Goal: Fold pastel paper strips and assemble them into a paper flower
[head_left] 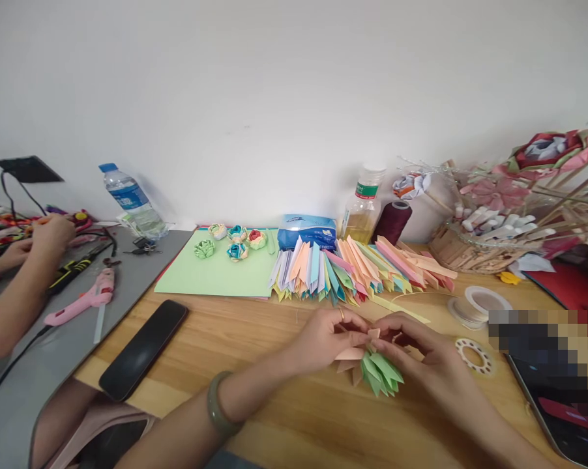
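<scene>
My left hand point(330, 340), with a ring on one finger, pinches the top of a cluster of folded paper pieces point(381, 372). The cluster has green points hanging down and peach ones to the left. From the other side, my right hand point(416, 345) closes thumb and fingers on the same top, where a small peach piece sticks up. Just beyond my hands lies a long row of folded paper strips point(313, 270) in many colours. A pale strip point(401, 308) and a thin thread lie close behind my right hand.
Several paper rosettes point(236, 252) sit on green sheets point(216, 277). A phone point(144, 350) lies left, a tablet point(558, 397) right. Thread spools point(480, 306), a bottle point(362, 205) and a basket point(489, 244) stand around. At left, another person's hands point(54, 238) work near a pink glue gun point(86, 299).
</scene>
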Available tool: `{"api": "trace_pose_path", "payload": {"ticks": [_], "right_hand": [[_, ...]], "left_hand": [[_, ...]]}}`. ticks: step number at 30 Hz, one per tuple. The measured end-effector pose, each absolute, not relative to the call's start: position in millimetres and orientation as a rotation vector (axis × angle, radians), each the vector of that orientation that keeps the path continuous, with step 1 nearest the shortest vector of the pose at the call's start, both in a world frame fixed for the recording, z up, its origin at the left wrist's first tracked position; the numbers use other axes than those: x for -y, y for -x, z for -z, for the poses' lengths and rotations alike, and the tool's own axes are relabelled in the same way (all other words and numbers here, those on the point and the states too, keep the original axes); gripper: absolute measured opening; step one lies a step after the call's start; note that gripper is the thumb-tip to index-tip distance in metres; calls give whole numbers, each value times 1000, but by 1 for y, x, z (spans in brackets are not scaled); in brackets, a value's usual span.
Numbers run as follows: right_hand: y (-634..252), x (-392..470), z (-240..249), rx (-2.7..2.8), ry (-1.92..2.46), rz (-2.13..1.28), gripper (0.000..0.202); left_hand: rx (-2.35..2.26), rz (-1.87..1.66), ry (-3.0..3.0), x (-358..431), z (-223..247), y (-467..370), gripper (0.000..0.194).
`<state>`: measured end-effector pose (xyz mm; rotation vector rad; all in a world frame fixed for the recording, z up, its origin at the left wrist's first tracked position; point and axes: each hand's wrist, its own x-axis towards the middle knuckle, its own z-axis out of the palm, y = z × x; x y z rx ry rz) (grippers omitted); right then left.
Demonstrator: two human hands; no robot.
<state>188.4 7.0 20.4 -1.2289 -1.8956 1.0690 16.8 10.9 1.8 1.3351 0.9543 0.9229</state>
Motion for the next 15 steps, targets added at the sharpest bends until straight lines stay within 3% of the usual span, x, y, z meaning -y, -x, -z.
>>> {"api": "trace_pose_path", "payload": {"ticks": [15], "right_hand": [[-191,-2,-4,1968,1227,-641,21]], "left_hand": [[-1407,-1113,-1950,13,-6,-26,18]]}}
